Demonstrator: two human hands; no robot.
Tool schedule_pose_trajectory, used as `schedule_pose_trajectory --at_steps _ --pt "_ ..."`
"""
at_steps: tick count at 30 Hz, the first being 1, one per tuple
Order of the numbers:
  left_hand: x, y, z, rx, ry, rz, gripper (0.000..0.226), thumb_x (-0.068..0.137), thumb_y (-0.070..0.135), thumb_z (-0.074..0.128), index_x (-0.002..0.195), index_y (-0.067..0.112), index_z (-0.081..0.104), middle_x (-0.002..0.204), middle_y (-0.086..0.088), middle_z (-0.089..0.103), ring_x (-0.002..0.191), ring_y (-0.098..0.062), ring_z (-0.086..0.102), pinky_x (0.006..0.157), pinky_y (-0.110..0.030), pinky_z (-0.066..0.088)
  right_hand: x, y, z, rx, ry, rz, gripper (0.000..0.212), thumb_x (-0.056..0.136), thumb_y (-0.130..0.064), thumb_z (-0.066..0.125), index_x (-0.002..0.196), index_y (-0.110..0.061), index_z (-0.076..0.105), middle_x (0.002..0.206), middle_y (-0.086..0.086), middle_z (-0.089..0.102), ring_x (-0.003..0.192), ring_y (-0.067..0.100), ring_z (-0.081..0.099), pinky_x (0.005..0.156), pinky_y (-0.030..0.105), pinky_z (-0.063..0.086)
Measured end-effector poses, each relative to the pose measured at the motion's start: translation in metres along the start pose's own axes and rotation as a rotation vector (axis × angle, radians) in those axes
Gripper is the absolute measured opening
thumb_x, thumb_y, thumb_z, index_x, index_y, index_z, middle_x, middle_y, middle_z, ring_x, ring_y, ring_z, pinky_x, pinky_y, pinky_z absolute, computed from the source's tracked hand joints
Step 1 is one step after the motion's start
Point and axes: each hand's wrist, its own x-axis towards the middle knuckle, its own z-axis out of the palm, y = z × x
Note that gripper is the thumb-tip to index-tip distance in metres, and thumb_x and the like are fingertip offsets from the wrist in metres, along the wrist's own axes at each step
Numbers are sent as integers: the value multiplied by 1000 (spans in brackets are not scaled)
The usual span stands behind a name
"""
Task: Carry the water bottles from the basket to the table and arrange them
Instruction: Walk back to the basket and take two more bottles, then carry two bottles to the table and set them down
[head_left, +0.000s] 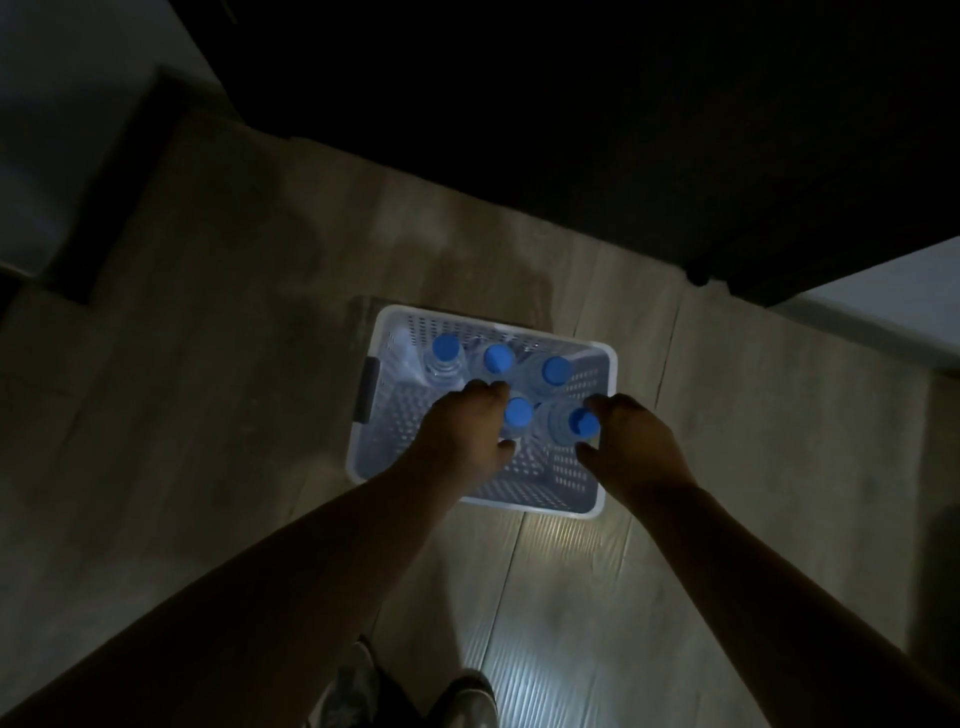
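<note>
Water bottles stand upright inside a white basket (609, 358) with little holes in its walls. The basket sits on the wooden floor (218, 364). The room is dim, and a light shines on the basket and on the floor boards near it.

Five bottles show, each with a blue cap. Three stand in a row at the far side of the basket: the far left bottle (445, 349), the far middle bottle (498, 358) and the far right bottle (557, 370). Two more stand closer to the person: the near left bottle (518, 413) and the near right bottle (583, 422). The bottles are close together. The near part of the basket has bare bottom showing.

Both arms reach down over the basket. The left hand (467, 431) is just beside the near left bottle, on its left side. Its fingers (491, 389) curl around toward the bottle's neck, with the thumb on the near side, but I cannot tell if they squeeze it. The right hand (631, 441) is just beside the near right bottle, on its right side. Its fingers (597, 401) bend past the cap on the far side and the thumb sits on the near side. I cannot tell if they grip it either.

A dark handle (370, 389) is on the left wall of the basket. A big dark piece of furniture (623, 130) fills the top of the view. Two shoes (467, 696) show at the bottom, on the floor.
</note>
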Motion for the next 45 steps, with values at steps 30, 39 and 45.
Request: schedule_pose_trajectory --at_steps 30,39,45 --pt "-106 27 -95 -93 183 93 31 68 18 76 92 5 61 99 -9 54 75 -11 45 68 -17 31 -106 -53 -70 117 49 -11 44 74 -27 75 110 -15 53 112 3 53 85 6 43 73 18 40" --pt "-236 75 -234 -108 433 207 21 60 7 82 63 -1 63 62 -14 59 54 -23 57 53 -31 52 -228 -131 -192 197 50 -26 41 71 -27 79 101 -15 54 102 0 53 83 8 51 69 15 39" --pt "-326 111 -322 -227 410 28 21 63 10 82 69 -1 65 68 -14 61 61 -24 56 60 -25 45 -317 -186 -277 286 129 -62 38 70 -27 80 98 -20 56 96 -6 52 78 4 50 62 8 35"
